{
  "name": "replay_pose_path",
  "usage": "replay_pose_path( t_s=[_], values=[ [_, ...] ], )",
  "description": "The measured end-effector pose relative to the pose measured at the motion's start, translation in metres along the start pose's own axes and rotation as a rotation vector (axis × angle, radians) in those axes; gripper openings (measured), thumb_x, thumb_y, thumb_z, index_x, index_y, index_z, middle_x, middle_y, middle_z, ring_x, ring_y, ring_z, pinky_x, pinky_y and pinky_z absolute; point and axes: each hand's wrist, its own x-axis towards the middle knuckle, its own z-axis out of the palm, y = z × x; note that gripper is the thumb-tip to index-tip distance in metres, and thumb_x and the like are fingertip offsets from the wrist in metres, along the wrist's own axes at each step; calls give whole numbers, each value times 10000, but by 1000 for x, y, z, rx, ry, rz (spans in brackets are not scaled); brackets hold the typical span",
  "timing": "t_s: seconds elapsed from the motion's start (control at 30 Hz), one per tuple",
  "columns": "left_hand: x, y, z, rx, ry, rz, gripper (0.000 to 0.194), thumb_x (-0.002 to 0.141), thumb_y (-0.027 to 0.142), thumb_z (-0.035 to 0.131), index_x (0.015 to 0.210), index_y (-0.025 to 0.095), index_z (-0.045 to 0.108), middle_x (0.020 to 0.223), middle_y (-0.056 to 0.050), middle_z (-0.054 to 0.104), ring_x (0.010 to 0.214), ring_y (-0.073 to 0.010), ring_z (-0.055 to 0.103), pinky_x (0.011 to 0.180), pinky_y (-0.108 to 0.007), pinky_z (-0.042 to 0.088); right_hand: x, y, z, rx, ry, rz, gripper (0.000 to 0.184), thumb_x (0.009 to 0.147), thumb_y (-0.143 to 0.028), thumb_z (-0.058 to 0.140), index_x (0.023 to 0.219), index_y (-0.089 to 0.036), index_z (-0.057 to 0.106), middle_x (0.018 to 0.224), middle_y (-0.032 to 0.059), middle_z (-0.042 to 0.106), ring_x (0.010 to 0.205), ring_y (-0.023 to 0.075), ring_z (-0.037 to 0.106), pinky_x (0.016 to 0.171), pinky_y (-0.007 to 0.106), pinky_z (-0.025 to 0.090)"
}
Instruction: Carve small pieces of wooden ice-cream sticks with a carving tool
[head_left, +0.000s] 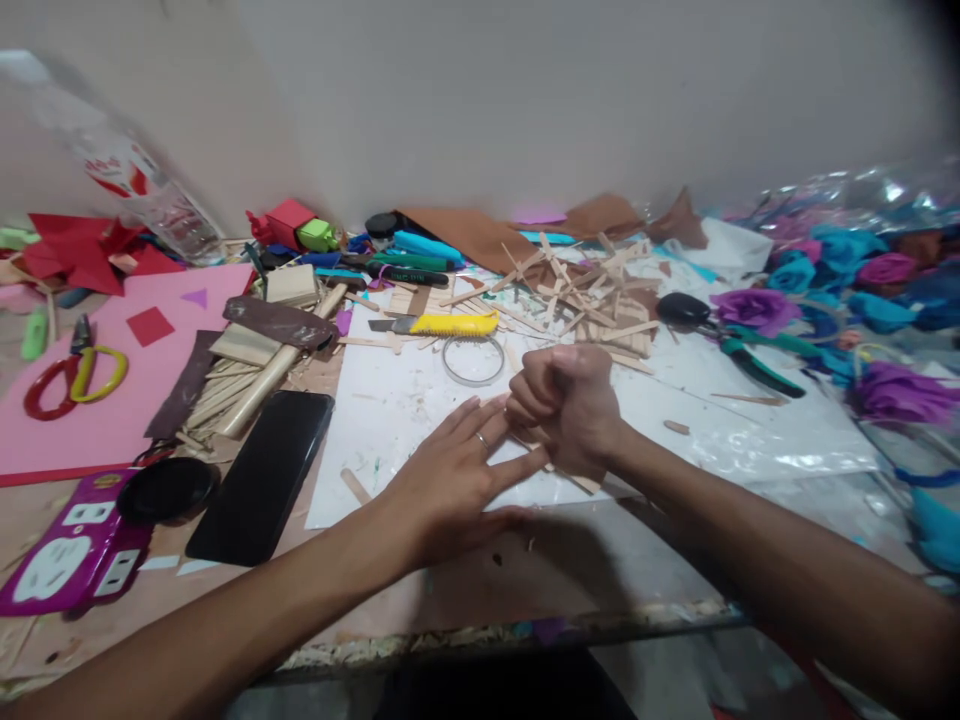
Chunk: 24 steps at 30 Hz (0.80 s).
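My left hand (465,468) lies over the front of a white sheet (397,410), its fingers stretched out and apart, with a ring on one finger. Its fingertips reach to the knuckles of my right hand (566,405). That right hand is curled into a fist, thumb on top; whatever its fingers may hold is hidden. Under the fist shows part of a flat brown piece (589,478). Just beyond both hands lie a thin ring-shaped band (474,378) and a yellow box cutter (454,323) with its blade out.
Thin wooden sticks (592,300) are heaped behind my right hand. To the right lie black-and-green pliers (761,368) and purple paper flowers (757,308). At left are a black phone (262,480), scissors (79,375) on pink sheets, a purple gadget (75,550) and a plastic bottle (142,180).
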Motion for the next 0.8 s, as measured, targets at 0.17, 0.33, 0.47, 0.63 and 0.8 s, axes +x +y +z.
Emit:
replay_pose_path(
  t_s=[0.17,0.33,0.47,0.63,0.8],
  values=[
    [3,1,-3,34,-31,8,633,1010,638,571,1553,314,542,1557,-202,508,1507,-411,450,1230,-670,362,-7,-16,8,-54,-6,-82,603,842,-486,707,434,-215,355,401,-66,243,390,76,234,432,262,220],
    [0,2,0,66,-31,-1,629,1008,609,597,1570,336,518,1581,-182,501,1536,-405,417,1247,-641,351,-16,-77,21,-117,21,-401,700,956,-599,616,520,-191,250,465,-70,118,389,65,173,433,232,233],
    [0,4,-4,100,-22,21,631,1028,588,574,1599,339,474,1588,-180,495,1541,-389,417,1254,-629,353,-5,-70,-9,-451,1,-503,629,990,-594,553,535,-217,337,481,-60,241,417,94,217,455,282,215],
    [3,7,-9,131,23,16,534,1068,454,554,1560,252,512,1514,-184,551,1475,-377,495,1232,-618,404,16,-25,-53,-1321,-63,-359,535,1042,-510,538,617,-200,440,584,-25,439,555,125,394,595,314,250],
    [3,4,-4,77,145,27,401,1047,231,572,1427,104,578,1411,-184,632,1358,-321,565,1228,-575,439,18,-19,-60,-1698,-149,-196,363,1033,-432,563,779,-179,618,802,54,622,792,201,544,710,329,310]
  ],
)
